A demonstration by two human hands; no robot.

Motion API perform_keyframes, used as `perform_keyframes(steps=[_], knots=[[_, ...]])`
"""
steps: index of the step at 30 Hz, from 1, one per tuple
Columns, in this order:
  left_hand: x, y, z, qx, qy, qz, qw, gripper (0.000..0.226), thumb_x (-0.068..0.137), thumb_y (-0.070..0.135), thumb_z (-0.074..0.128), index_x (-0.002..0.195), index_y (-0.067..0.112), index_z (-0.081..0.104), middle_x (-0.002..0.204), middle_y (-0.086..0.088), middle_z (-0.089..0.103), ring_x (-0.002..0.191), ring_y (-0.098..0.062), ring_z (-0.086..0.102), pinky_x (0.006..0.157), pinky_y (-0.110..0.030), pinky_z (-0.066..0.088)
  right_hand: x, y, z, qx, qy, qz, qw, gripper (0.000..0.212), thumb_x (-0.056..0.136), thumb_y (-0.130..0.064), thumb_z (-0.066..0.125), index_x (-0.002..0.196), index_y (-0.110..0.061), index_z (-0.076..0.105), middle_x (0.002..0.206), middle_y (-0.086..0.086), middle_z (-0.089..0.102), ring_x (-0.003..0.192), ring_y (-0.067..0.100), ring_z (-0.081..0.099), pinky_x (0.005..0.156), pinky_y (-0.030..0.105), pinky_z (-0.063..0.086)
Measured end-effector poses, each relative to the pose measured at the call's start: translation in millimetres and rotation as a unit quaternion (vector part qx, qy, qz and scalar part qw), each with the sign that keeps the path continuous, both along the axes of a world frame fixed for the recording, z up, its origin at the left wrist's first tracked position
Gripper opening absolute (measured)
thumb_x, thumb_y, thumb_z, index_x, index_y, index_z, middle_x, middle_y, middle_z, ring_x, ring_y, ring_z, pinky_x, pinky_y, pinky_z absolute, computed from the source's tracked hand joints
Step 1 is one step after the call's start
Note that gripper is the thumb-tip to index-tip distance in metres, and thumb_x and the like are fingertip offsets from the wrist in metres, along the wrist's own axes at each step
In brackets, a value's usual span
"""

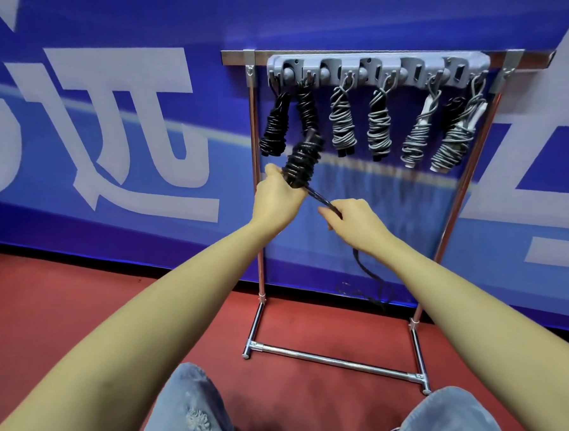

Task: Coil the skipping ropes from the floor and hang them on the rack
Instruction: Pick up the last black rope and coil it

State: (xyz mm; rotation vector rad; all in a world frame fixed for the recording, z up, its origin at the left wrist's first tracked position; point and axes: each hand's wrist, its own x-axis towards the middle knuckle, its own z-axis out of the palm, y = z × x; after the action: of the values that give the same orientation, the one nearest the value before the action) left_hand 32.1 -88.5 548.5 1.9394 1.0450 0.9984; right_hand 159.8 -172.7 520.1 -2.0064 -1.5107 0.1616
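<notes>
My left hand (277, 197) grips the lower end of a black skipping rope bundle (301, 160), wound in tight coils and tilted up to the right. From the bundle a black strand runs down to my right hand (352, 223), which pinches it. The loose tail (366, 270) drops from that hand to the red floor. Behind stands the chrome rack (256, 183) with a grey hook bar (377, 70). Two black coiled ropes (275, 128) and several grey ones (342, 121) hang from its hooks.
A blue banner wall (107, 125) with large white letters stands right behind the rack. The rack's chrome base bar (333, 361) lies on the red floor (66, 292) in front of my knees in blue jeans (184, 411).
</notes>
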Motion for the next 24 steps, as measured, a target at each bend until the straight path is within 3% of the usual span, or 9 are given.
perform_keyframes(steps=[3, 7, 9, 12, 16, 19, 21, 24], knots=[[0, 11, -15, 0.000, 0.071, 0.061, 0.996, 0.025, 0.087, 0.021, 0.052, 0.103, 0.007, 0.039, 0.092, -0.012, 0.060, 0.080, -0.033, 0.058, 0.059, -0.034, 0.042, -8, -2, 3, -0.022, -0.077, 0.017, 0.997, 0.035, 0.094, -0.028, 0.051, 0.065, -0.012, 0.041, 0.060, 0.004, 0.046, 0.062, 0.027, 0.040, 0.052, 0.030, 0.031], [-6, 19, -28, 0.071, 0.244, 0.096, 0.962, 0.022, 0.090, 0.018, 0.050, 0.102, 0.000, 0.052, 0.098, -0.018, 0.060, 0.084, -0.036, 0.057, 0.064, -0.036, 0.041, -22, -2, 13, -0.055, -0.174, 0.079, 0.980, 0.022, 0.088, -0.022, 0.051, 0.071, -0.008, 0.049, 0.066, 0.008, 0.052, 0.065, 0.029, 0.044, 0.054, 0.030, 0.035], [-8, 20, -28, 0.120, 0.328, 0.097, 0.932, 0.018, 0.091, 0.017, 0.052, 0.101, 0.002, 0.054, 0.100, -0.017, 0.061, 0.079, -0.032, 0.053, 0.063, -0.034, 0.039, -26, -3, 18, -0.065, -0.240, 0.101, 0.963, 0.019, 0.086, -0.019, 0.049, 0.072, -0.007, 0.050, 0.061, 0.005, 0.045, 0.062, 0.028, 0.041, 0.049, 0.028, 0.028], [-9, 19, -22, 0.196, 0.441, 0.086, 0.872, 0.014, 0.089, 0.010, 0.052, 0.102, 0.006, 0.056, 0.102, -0.012, 0.062, 0.087, -0.032, 0.059, 0.065, -0.032, 0.036, -30, -3, 25, -0.072, -0.339, 0.115, 0.931, 0.012, 0.085, -0.018, 0.046, 0.077, -0.010, 0.048, 0.060, 0.001, 0.039, 0.065, 0.028, 0.043, 0.048, 0.028, 0.022], [-10, 20, -23, 0.314, 0.542, 0.008, 0.780, 0.004, 0.090, 0.010, 0.052, 0.089, 0.014, 0.054, 0.091, -0.004, 0.062, 0.089, -0.028, 0.063, 0.057, -0.028, 0.032, -32, -1, 33, -0.058, -0.408, 0.103, 0.905, 0.004, 0.089, -0.015, 0.041, 0.086, -0.017, 0.044, 0.085, 0.002, 0.054, 0.071, 0.028, 0.049, 0.049, 0.029, 0.020], [-10, 17, -32, 0.380, 0.568, -0.042, 0.729, 0.026, 0.085, 0.000, 0.049, 0.066, 0.013, 0.037, 0.064, 0.002, 0.042, 0.078, -0.026, 0.059, 0.046, -0.025, 0.022, -30, 1, 27, -0.056, -0.404, 0.064, 0.911, 0.012, 0.092, -0.012, 0.037, 0.096, -0.013, 0.048, 0.100, 0.004, 0.051, 0.068, 0.029, 0.044, 0.048, 0.029, 0.018], [-11, 17, -36, 0.410, 0.565, -0.064, 0.713, 0.030, 0.084, -0.003, 0.047, 0.063, 0.012, 0.032, 0.070, -0.001, 0.047, 0.076, -0.026, 0.054, 0.048, -0.026, 0.025, -27, 3, 20, -0.064, -0.348, 0.046, 0.934, 0.015, 0.092, -0.012, 0.037, 0.094, -0.010, 0.052, 0.102, 0.007, 0.053, 0.076, 0.033, 0.051, 0.055, 0.031, 0.028], [-14, 19, -32, 0.427, 0.545, -0.053, 0.719, 0.012, 0.089, 0.004, 0.046, 0.089, 0.010, 0.057, 0.096, -0.005, 0.057, 0.091, -0.028, 0.054, 0.050, -0.026, 0.020, -20, 4, 12, -0.069, -0.171, 0.043, 0.982, 0.017, 0.091, -0.016, 0.044, 0.084, -0.006, 0.055, 0.087, 0.009, 0.061, 0.081, 0.032, 0.054, 0.060, 0.033, 0.036]])
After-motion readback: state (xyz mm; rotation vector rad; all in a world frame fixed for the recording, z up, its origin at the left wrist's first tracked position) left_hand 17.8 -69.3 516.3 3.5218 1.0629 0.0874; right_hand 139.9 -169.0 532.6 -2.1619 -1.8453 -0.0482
